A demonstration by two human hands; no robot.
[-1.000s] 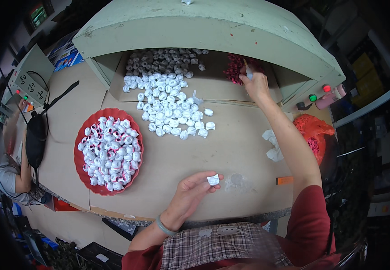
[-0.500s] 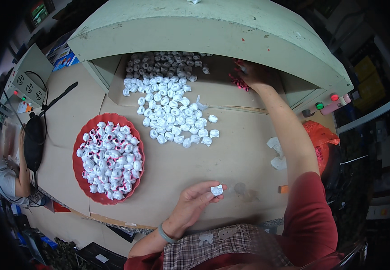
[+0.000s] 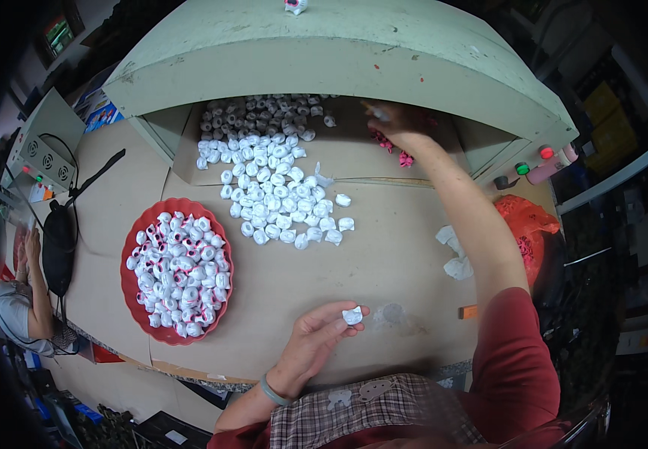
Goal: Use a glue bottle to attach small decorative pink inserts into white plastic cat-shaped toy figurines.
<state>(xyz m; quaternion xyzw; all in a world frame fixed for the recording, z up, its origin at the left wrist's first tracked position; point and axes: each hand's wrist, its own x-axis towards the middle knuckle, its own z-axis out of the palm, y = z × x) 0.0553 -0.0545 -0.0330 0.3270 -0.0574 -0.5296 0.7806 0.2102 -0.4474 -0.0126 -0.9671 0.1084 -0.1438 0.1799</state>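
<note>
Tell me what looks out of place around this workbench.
One small white piece sits alone on top of the green hood, apart from the pile. A pale patch marks the table beside the left hand.

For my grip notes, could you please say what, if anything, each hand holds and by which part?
The left hand pinches a small white piece near its lower edge; the right hand seems to hold a slim tool, gripped part unclear in shade.

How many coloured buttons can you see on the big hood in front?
2: a red button and a green button just left of it and lower, both at the hood's right end. Others on its unseen sides would be hidden.
</note>
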